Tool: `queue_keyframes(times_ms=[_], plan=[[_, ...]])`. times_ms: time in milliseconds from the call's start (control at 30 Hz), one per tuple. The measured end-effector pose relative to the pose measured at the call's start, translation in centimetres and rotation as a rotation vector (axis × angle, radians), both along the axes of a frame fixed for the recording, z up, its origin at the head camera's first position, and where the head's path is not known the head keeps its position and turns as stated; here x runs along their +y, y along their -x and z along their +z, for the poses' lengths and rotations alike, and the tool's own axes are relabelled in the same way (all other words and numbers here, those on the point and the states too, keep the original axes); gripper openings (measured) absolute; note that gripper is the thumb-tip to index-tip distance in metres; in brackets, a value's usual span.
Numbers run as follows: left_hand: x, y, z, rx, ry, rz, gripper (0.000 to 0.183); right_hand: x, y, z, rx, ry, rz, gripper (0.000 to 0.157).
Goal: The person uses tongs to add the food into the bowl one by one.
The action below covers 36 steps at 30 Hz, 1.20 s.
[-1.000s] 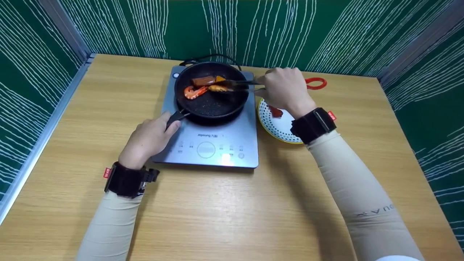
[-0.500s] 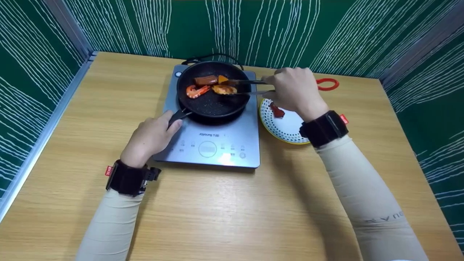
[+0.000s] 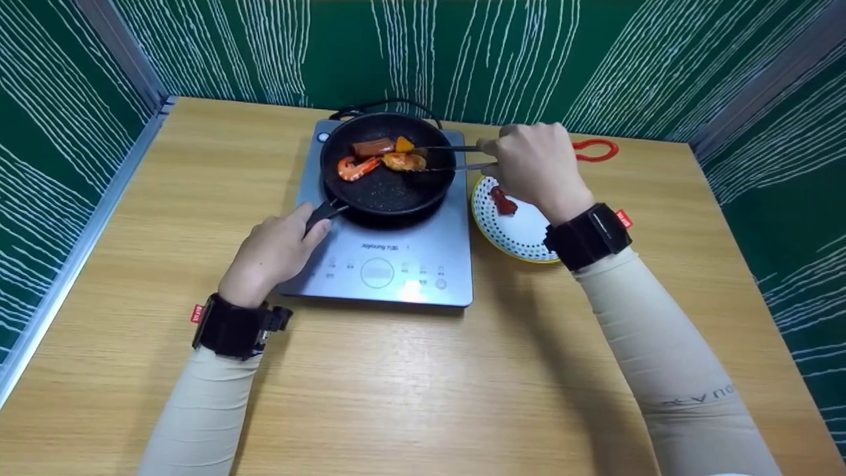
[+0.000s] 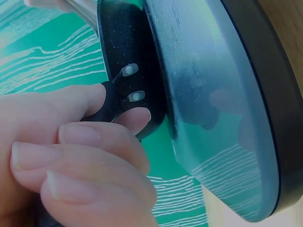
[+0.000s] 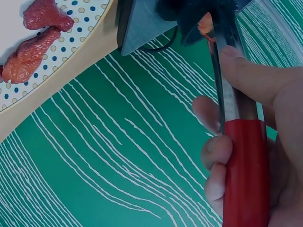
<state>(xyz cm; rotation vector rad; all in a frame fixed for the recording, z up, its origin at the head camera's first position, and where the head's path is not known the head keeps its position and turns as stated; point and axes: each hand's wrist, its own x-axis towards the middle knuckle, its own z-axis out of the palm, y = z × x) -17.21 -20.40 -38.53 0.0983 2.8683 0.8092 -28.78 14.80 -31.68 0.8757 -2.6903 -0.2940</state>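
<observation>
In the head view my left hand (image 3: 274, 254) grips the handle (image 3: 324, 213) of a black frying pan (image 3: 386, 198); the left wrist view shows thumb and fingers round it. My right hand (image 3: 537, 162) holds red-handled tongs (image 5: 244, 170) that reach into the pan from the right. Their arms stand apart, with the tips at the right end of an orange-brown food piece (image 3: 403, 162); whether they touch it I cannot tell. Beside this piece lie a curled shrimp (image 3: 355, 172), a brown sausage-like piece (image 3: 372, 147) and a small orange chunk (image 3: 404, 144).
The pan is on a silver induction cooker (image 3: 423, 254), its black cable (image 3: 396, 101) behind. Right of it, partly under my right forearm, a dotted plate (image 3: 515, 250) bears reddish meat pieces (image 5: 45, 47). Green patterned walls (image 3: 344, 53) enclose the wooden table (image 3: 370, 396).
My right hand has shifted to the right, and the tong arms have spread from their near-closed, blurred position. The orange-brown piece shows more of itself now. My left hand keeps its hold.
</observation>
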Motion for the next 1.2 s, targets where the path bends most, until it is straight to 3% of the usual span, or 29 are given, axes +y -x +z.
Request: queue_keyframes(times_ms=[500,767,967,1200], plan=[[0.3,0.1,0.0,0.016,0.006,-0.016,0.031,1.0,0.6,-0.6,0.037,0.012,0.017,0.038],[0.4,0.1,-0.1,0.011,0.001,-0.016,0.030,3.5,-1.2,-0.2,0.022,0.170,0.019,0.040],[0.2,0.0,0.0,-0.009,-0.005,-0.011,0.031,6.9,-3.7,0.0,-0.059,0.315,-0.084,0.042],[-0.1,-0.1,0.1,-0.011,-0.006,-0.005,0.031,10.9,-6.4,-1.2,-0.101,0.438,-0.251,0.050]])
